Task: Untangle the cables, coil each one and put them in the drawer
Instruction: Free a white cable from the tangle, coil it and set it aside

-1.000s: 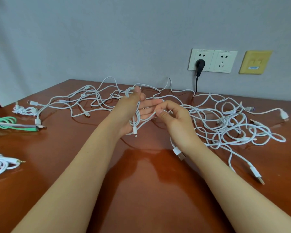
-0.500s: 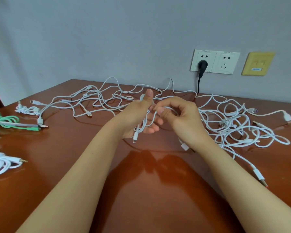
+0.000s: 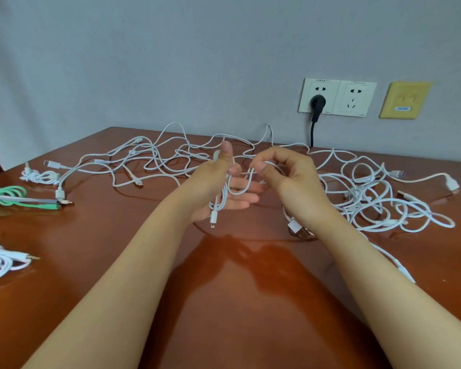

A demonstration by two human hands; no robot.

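Observation:
A tangle of white cables (image 3: 367, 198) spreads across the far half of the brown table (image 3: 237, 302). My left hand (image 3: 218, 182) is raised above the table with loops of one white cable (image 3: 225, 198) lying over its palm; the thumb points up, the fingers stretch to the right, and the cable's small plug (image 3: 213, 218) dangles below. Just to the right, my right hand (image 3: 285, 177) pinches the same cable between thumb and curled fingers. The drawer is out of view.
A coiled green cable (image 3: 8, 195) and a coiled white audio cable (image 3: 0, 261) lie at the table's left edge, with a small white bundle (image 3: 39, 177) behind them. Wall sockets (image 3: 337, 98) with a black plug (image 3: 317, 102) and a yellow plate (image 3: 405, 99) are behind.
My right hand has drawn back a little to the right from the left hand, bringing another loop of the white cable across the left palm. Left fingers have straightened.

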